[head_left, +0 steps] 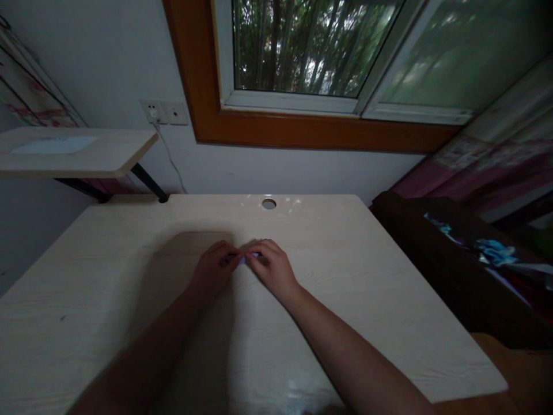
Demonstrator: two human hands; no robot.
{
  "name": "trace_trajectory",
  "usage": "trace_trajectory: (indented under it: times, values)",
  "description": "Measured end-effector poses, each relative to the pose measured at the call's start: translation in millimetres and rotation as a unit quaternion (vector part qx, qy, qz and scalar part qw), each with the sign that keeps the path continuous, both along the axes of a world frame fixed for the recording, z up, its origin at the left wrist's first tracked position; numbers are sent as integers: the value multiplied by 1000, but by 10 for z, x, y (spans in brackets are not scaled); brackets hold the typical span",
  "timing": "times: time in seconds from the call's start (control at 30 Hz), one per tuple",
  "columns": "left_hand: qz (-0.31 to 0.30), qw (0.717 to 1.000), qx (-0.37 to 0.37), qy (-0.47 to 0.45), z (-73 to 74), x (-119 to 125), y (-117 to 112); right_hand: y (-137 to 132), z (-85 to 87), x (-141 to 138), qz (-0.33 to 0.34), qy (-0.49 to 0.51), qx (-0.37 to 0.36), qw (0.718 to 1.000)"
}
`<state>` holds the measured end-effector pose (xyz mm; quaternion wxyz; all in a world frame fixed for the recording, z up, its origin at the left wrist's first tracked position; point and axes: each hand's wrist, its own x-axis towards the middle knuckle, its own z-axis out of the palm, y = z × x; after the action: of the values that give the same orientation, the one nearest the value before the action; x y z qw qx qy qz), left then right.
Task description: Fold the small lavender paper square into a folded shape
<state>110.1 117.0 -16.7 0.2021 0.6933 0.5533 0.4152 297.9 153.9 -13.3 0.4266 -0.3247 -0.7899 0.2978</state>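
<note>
head view, starting at the bottom edge: what's closest?

two bare forearms (341, 351), one rising from the lower left, one from the lower right, over a pale tabletop (345, 323).

and the hands?

they meet just about the middle of the frame. the left hand (215, 268) is narrowed, thumb and fingertips pinched on a small purplish piece (242, 260). the right hand (272, 265) pinches it too, fingers curled, the tips of both hands almost touching.

what is the piece?

i can't tell; the fingers cover most of it and the light is dim. a bit shows between the fingertips, low over the tabletop or on it, i can't say which.

how would it handle?

my guess is very light, perhaps thin; whether stiff or soft i can't judge. something so small suits a fingertip hold at its two ends, gently, in case it creases or slips.

farther up?

a round hole (269, 204) near the tabletop's back edge, and at upper left a raised shelf (108, 164) bearing a pale sheet (54, 145).

and farthest?

wall sockets (164, 112) with a white cable (171, 161), then a window (298, 101) in a brown frame (302, 131), trees (298, 46) outside at the top.
</note>
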Motion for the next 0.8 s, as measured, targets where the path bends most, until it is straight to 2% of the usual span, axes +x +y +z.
trace_trajectory:
  times: [0.37, 0.8]
  values:
    - [7, 1000, 16, 1, 64, 35, -25, -1, -12, 8, -8, -20, 9, 1000]
    - [0, 993, 95, 70, 10, 29, -27, -10, -28, -11, -13, -37, 64, 997]
